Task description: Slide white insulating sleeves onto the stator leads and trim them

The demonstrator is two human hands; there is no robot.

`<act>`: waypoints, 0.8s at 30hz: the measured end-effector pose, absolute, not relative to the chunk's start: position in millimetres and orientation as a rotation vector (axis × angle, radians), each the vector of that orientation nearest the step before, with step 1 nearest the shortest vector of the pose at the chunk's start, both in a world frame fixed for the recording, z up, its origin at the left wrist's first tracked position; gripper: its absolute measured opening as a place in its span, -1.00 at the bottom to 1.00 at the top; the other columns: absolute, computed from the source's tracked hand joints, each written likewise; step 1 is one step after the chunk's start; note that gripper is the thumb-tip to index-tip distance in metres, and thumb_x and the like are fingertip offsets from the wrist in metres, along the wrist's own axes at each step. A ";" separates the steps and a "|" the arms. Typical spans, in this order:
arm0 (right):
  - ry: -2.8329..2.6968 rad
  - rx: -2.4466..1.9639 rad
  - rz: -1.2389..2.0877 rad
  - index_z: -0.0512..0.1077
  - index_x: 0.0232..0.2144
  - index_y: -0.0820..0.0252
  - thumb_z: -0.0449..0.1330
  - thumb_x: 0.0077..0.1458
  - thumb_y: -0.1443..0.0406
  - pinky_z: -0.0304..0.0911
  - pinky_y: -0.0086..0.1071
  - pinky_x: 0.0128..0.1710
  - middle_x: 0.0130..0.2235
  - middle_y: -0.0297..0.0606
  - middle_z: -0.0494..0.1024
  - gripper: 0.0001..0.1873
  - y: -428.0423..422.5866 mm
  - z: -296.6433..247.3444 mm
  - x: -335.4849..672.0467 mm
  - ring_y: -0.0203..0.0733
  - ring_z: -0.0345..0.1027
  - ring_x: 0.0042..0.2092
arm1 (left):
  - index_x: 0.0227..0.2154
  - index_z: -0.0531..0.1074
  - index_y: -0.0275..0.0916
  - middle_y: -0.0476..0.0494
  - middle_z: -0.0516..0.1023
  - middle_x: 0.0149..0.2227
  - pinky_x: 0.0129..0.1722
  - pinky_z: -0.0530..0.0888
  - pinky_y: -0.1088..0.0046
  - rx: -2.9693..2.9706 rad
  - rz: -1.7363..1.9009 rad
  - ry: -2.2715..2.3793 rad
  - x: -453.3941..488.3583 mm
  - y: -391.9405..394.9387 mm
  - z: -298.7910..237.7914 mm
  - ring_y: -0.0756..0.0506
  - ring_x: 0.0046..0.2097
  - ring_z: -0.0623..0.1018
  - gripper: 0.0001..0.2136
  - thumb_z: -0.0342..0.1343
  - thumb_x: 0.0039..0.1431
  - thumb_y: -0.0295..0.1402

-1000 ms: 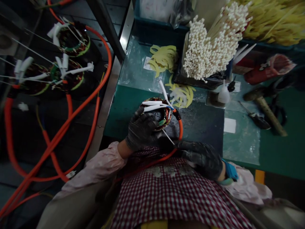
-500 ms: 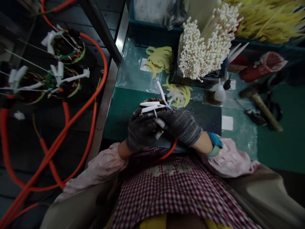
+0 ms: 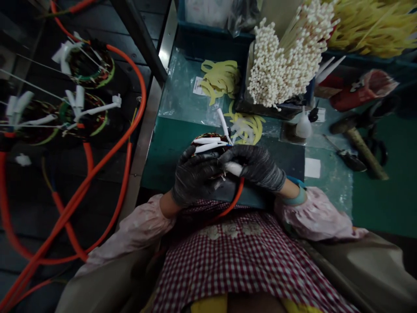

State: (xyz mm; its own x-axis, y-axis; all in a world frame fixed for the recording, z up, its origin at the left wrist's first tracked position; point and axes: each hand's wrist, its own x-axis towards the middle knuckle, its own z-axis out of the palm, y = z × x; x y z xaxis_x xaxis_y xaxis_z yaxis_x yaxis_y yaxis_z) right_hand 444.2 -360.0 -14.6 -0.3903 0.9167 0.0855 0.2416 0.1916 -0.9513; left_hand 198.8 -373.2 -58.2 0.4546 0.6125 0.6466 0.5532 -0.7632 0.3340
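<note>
The wound ring [image 3: 211, 136] is set on the dark mat [image 3: 276, 154], its near part hidden by both hands. Over its far part two white sleeves [image 3: 205, 148] are laid, and at its far right edge a white tube [image 3: 224, 124] is tilted up. The left hand [image 3: 195, 176] is curved over the ring's near left side; whether it is gripped cannot be told. The right hand [image 3: 259, 167] is held narrow at the ring's near right, with a pale patch at the thumb side; whether anything is pinched there cannot be told. An orange cable [image 3: 237, 195] is partly covered by that hand, to the ring's near right. Just beyond the ring, yellow strips [image 3: 256, 124] are scattered, and farther off a bundle of white-tipped sticks [image 3: 280, 71] is boxed. Well right of the ring are seen a small white bottle [image 3: 304, 127], a red container [image 3: 361, 93] and a hammer [image 3: 366, 152]. Well left of it, more wound rings [image 3: 106, 117] and thick orange cables [image 3: 73, 206] are crowded, partly screened by a dark post [image 3: 140, 39].
</note>
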 end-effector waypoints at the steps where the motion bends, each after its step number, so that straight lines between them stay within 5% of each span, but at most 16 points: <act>1: -1.790 -1.081 1.217 0.77 -0.06 0.10 0.43 0.42 0.15 0.63 -0.27 -0.07 -0.13 -0.23 0.86 -0.81 -360.0 -17.0 444.4 -0.12 0.74 -0.16 | 0.00 0.66 0.04 0.06 0.85 0.04 0.47 0.53 0.10 2.628 1.193 1.063 198.2 -373.4 -58.9 -0.13 0.09 0.81 -0.86 0.29 0.49 -0.14; 12: -2.131 -0.675 0.886 0.76 0.07 -0.03 0.25 0.63 0.25 0.68 -0.30 0.10 0.02 -0.22 0.86 -0.75 -373.4 -37.8 457.6 -0.17 0.78 0.03 | -0.06 0.67 -0.01 0.06 0.84 -0.08 0.50 0.52 0.02 2.616 1.130 1.053 193.6 -374.4 -60.6 -0.14 0.03 0.80 -0.82 0.23 0.55 -0.11; 24: -1.919 -0.993 1.057 0.75 -0.08 0.08 0.37 0.45 0.20 0.62 -0.29 -0.03 -0.13 -0.22 0.84 -0.84 -364.6 -30.3 451.1 -0.14 0.73 -0.11 | -0.07 0.69 0.05 0.10 0.85 -0.04 0.52 0.50 -0.06 2.665 0.832 1.077 177.5 -372.7 -74.1 -0.19 0.12 0.79 -0.83 0.29 0.54 -0.04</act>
